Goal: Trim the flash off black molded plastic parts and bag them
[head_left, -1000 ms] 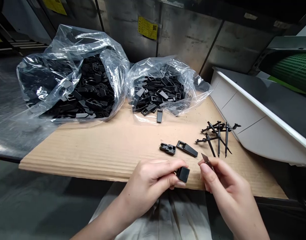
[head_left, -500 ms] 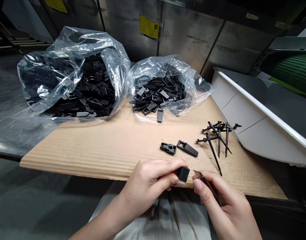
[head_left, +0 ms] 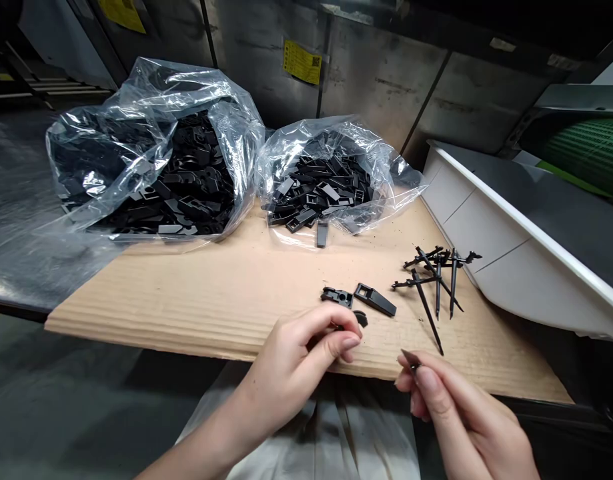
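Hands apart from each other. Our right hand pinches a blade, its tip clear of the left. Our left hand is curled: the square end facing us half a second ago is out of view, and a rounded piece shows just past it, above the cardboard. Gripped or released, we cannot tell. No cutting at this instant, we judge. Beyond: clip and lever lying close together, rods rightward. Farthest: small bag, big bag.
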Action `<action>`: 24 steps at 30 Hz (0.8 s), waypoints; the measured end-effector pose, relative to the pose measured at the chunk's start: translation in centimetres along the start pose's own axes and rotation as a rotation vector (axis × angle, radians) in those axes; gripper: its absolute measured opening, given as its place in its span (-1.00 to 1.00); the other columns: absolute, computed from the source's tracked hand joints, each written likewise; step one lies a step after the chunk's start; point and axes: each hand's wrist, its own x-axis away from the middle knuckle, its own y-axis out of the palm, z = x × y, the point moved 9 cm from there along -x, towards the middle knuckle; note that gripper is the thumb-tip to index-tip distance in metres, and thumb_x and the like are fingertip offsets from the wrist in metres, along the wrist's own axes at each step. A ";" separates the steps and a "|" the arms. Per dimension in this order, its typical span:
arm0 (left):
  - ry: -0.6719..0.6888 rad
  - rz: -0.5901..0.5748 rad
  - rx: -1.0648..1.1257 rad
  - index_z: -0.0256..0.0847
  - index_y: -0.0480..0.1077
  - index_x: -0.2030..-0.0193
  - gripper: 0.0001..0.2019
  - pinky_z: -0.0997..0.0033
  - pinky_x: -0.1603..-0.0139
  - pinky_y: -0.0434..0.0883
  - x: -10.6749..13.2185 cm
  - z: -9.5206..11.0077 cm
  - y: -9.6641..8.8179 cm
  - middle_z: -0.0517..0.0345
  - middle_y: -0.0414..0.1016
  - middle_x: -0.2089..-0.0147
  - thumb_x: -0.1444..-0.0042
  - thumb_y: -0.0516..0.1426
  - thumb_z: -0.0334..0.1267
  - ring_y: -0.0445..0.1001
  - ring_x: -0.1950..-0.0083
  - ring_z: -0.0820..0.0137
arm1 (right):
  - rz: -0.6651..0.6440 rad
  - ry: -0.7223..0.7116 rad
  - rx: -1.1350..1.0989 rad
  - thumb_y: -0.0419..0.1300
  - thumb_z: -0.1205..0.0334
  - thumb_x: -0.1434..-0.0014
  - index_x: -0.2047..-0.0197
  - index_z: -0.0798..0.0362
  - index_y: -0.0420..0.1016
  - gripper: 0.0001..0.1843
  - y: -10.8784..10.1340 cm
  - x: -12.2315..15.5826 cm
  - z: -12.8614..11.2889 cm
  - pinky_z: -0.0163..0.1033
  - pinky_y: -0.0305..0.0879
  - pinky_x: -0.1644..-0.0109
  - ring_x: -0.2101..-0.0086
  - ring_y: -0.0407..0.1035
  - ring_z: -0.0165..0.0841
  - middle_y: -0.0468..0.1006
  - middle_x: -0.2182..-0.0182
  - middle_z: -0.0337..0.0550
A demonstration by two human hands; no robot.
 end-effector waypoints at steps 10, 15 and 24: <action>0.068 -0.030 -0.007 -0.21 0.49 0.25 -0.82 0.62 0.12 0.31 -0.5 0.8 0.2 0.20 0.51 0.22 -0.06 0.11 -0.48 0.44 0.16 0.44 | 0.007 -0.370 0.212 0.07 0.48 -0.11 0.23 0.06 0.38 -0.82 2.0 -0.6 -3.9 -0.32 0.30 0.38 0.46 0.41 -0.39 0.52 0.45 -0.15; 0.103 -0.011 -0.035 -0.24 0.49 0.26 -0.82 0.61 0.12 0.32 -0.5 1.0 0.1 0.16 0.50 0.23 -0.04 0.13 -0.51 0.44 0.17 0.42 | 0.037 -0.417 0.293 0.11 0.49 -0.08 0.19 0.06 0.37 -0.77 2.0 -0.5 -4.2 -0.28 0.29 0.34 0.44 0.42 -0.35 0.53 0.43 -0.11; 0.182 -0.046 -0.060 -0.22 0.48 0.23 -0.76 0.52 0.10 0.35 -0.3 1.2 0.4 0.12 0.49 0.21 -0.05 0.07 -0.56 0.44 0.15 0.38 | -0.306 -0.073 -0.023 0.02 0.29 -0.15 0.39 0.00 0.45 -0.81 3.4 -1.8 -1.6 -0.43 0.28 0.46 0.54 0.37 -0.43 0.43 0.58 -0.26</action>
